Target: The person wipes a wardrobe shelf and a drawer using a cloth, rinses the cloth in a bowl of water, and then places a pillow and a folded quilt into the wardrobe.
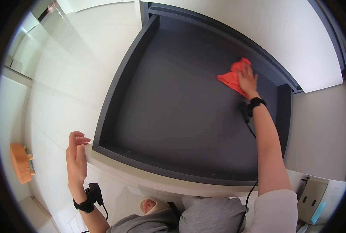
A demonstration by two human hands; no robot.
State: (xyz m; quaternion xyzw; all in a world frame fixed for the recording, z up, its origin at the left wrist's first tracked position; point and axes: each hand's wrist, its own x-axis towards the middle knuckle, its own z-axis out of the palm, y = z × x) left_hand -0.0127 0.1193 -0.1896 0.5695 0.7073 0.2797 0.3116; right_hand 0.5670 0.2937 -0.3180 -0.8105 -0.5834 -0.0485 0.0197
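One red cloth pressed flat inside one open dark drawer.

The red cloth (232, 79) is held under the right hand (247, 79), fingers together and flat on it, near the far right corner of the drawer (173, 108); its long axis runs from upper right to lower left. The left hand (76, 155), fingers loosely apart, is rested against the drawer's white front edge (149, 176).
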